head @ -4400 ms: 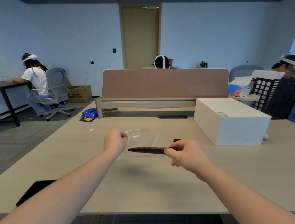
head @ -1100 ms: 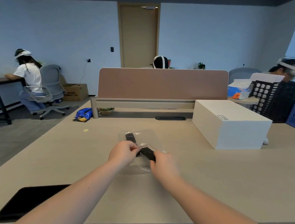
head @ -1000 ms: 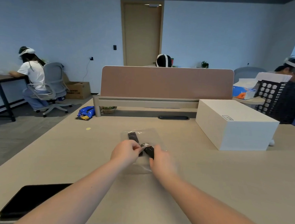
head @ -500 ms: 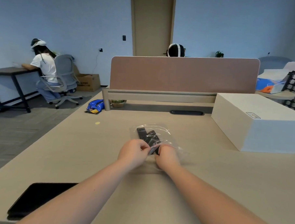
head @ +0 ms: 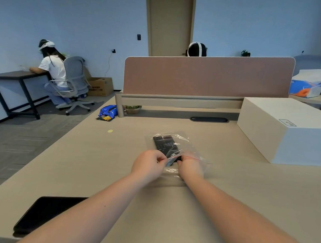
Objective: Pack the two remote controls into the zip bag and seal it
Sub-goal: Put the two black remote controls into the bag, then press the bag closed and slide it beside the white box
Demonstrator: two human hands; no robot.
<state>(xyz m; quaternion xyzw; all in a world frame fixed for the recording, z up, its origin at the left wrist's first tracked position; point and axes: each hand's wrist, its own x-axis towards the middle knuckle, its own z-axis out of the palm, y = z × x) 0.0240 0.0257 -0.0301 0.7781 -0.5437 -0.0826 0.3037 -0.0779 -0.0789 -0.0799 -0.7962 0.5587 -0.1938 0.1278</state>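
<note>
Left grip: the left hand (head: 149, 165) has its fingers pinched together on the near edge of the zip bag (head: 180, 149), just left of the frame's centre.
Right grip: the right hand (head: 190, 166) is clamped on the same edge, just beside the left hand; the two nearly touch over the mouth of the bag.
Zip bag: clear plastic, lying on the desk (head: 226, 188) with its mouth toward the person; a thin red line at the mouth runs out to the right of the right hand.
Remote controls: two dark remote controls (head: 164, 144) lie side by side inside the bag, at the centre of the frame, their far ends pointing toward the upper part of the picture.
Done: both remotes appear to be inside, so the packing looks complete.
Left: the seal. The stretch of mouth to the right of the hands looks loose and not yet pressed, so I judge the closing barely begun.
Surroundings: a white box (head: 288, 130) sits at the right of the frame, well apart from the bag; a dark flat device (head: 47, 213) lies at the lower left.
Hard to make out: the fingertips and the zip strip between the hands are hidden; the near ends of the remotes are covered by the hands; whether any part of the strip is closed cannot be told.
</note>
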